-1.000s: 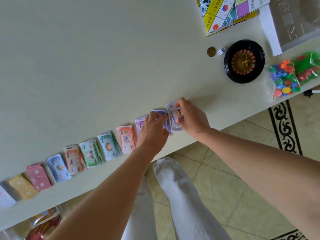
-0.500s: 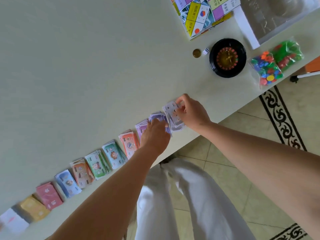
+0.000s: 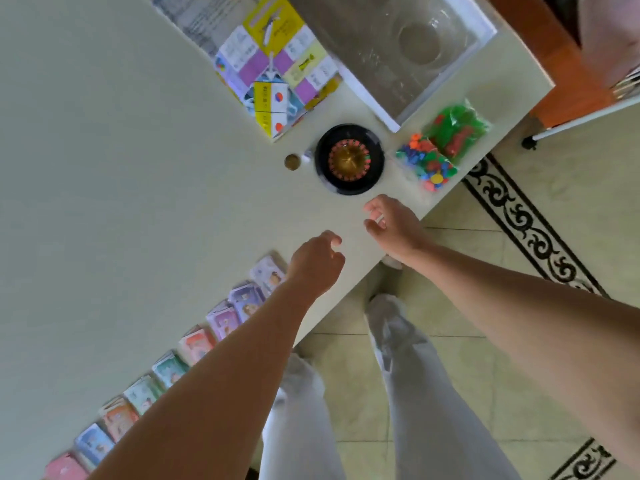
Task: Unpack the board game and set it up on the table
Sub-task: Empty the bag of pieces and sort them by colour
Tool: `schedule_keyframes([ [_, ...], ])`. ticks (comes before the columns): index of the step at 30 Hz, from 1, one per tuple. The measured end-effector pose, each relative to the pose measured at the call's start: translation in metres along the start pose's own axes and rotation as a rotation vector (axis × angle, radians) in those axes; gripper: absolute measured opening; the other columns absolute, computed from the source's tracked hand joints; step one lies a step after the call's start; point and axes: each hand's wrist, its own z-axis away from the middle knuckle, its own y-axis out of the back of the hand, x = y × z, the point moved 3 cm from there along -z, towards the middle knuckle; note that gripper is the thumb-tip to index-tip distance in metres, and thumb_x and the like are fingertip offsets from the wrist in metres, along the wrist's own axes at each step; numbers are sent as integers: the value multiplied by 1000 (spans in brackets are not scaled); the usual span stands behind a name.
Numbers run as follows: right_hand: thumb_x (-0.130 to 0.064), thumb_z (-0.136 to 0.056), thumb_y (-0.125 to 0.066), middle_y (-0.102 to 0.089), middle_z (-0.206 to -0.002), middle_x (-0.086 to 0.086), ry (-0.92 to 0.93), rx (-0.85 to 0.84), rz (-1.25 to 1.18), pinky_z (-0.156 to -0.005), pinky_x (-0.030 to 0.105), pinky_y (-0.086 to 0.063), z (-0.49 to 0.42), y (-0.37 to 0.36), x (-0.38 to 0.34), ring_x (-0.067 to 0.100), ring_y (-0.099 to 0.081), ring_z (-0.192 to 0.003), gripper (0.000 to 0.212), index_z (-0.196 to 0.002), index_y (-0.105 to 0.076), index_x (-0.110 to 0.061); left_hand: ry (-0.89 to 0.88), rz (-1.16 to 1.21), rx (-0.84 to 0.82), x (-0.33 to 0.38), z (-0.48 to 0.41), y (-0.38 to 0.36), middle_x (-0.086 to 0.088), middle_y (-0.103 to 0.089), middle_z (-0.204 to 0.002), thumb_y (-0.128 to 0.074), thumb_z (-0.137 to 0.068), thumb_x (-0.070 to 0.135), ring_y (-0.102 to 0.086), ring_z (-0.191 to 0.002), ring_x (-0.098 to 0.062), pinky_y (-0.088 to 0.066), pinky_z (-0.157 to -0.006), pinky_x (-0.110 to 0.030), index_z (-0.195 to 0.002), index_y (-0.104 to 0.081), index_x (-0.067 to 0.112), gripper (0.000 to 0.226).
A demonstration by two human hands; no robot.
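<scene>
Several stacks of coloured play money point(image 3: 221, 320) lie in a row along the near edge of the pale table point(image 3: 121, 168). My left hand point(image 3: 317, 259) hovers just right of the last stack, fingers loosely curled and holding nothing. My right hand point(image 3: 393, 225) is above the table edge, fingers apart and empty, just below the black roulette wheel point(image 3: 349, 159). The folded game board point(image 3: 273, 69) lies at the far side. A gold coin point(image 3: 292, 162) and a small die point(image 3: 306, 156) sit left of the wheel.
Two clear bags of coloured tokens point(image 3: 427, 161) and green and red pieces point(image 3: 457, 128) lie by the table's right edge. A clear plastic box insert point(image 3: 398, 46) sits behind them. Tiled floor with a black patterned border point(image 3: 519, 220) is to the right.
Both hands let go of the last money stack and moved right, towards the roulette wheel. The view swung to the right as well.
</scene>
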Motion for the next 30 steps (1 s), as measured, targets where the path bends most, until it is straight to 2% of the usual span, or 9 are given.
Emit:
schedule_keyframes([
  [3, -15, -90, -59, -55, -121, 12, 13, 66, 17, -89, 39, -49, -20, 38, 33, 22, -59, -96, 28, -117, -55, -7, -36, 17, 43, 50, -25, -10, -1, -61, -122, -48, -94, 15, -58, -108, -19, -44, -88, -26, -131, -49, 22, 37],
  [6, -9, -84, -62, -49, -123, 15, 31, 154, 101, -91, 41, -45, -46, 78, 68, 30, -51, -108, 31, -114, -56, -5, -37, 28, 23, 95, -56, -25, -4, -58, -122, -52, -93, 17, -58, -106, -19, -47, -88, -29, -133, -45, 24, 41],
  [9, -8, -80, -66, -47, -125, 14, 103, 110, 179, -94, 41, -45, -65, 102, 92, 30, -46, -116, 37, -116, -57, -6, 58, 87, 9, 123, -88, -37, -7, -54, -125, -54, -92, 18, -56, -110, -24, -45, -93, -34, -135, -43, 20, 44],
  [13, -7, -81, -67, -51, -123, 9, 216, -6, 123, -88, 36, -48, -74, 107, 102, 24, -52, -109, 41, -120, -55, -8, 258, 423, 4, 136, -113, -45, -10, -51, -132, -56, -93, 16, -53, -115, -26, -43, -101, -43, -139, -38, 14, 49],
  [17, -14, -86, -64, -53, -125, 9, 155, -32, 17, -91, 39, -48, -86, 112, 107, 24, -55, -108, 50, -132, -47, -8, 474, 776, 52, 141, -128, -49, -13, -57, -126, -57, -92, 16, -56, -110, -27, -43, -103, -46, -141, -37, 11, 54],
  [21, -20, -87, -64, -53, -126, 12, 128, -172, 28, -92, 40, -47, -93, 108, 105, 26, -57, -106, 54, -136, -46, -8, 524, 791, 80, 144, -135, -54, -18, -60, -123, -60, -91, 19, -57, -111, -32, -44, -99, -43, -128, -54, 9, 38],
  [23, -20, -85, -65, -55, -121, 11, 98, -199, -3, -90, 41, -47, -94, 106, 106, 27, -57, -104, 50, -131, -50, -9, 536, 795, 93, 145, -135, -57, -20, -62, -113, -61, -90, 18, -56, -94, -30, -46, -89, -38, -114, -62, 9, 26],
  [25, -16, -83, -66, -59, -115, 9, 37, -188, -101, -87, 42, -48, -93, 107, 107, 25, -58, -100, 44, -125, -53, -9, 548, 800, 110, 146, -133, -56, -17, -60, -93, -61, -90, 16, -50, -84, -25, -43, -77, -33, -90, -64, 14, 3],
  [30, -20, -80, -71, -52, -117, 8, 38, -220, -144, -87, 38, -48, -83, 105, 108, 22, -53, -100, 50, -125, -49, -14, 518, 833, 115, 140, -125, -58, -9, -61, -81, -61, -90, 10, -52, -78, -24, -43, -71, -33, -81, -60, 16, 10],
])
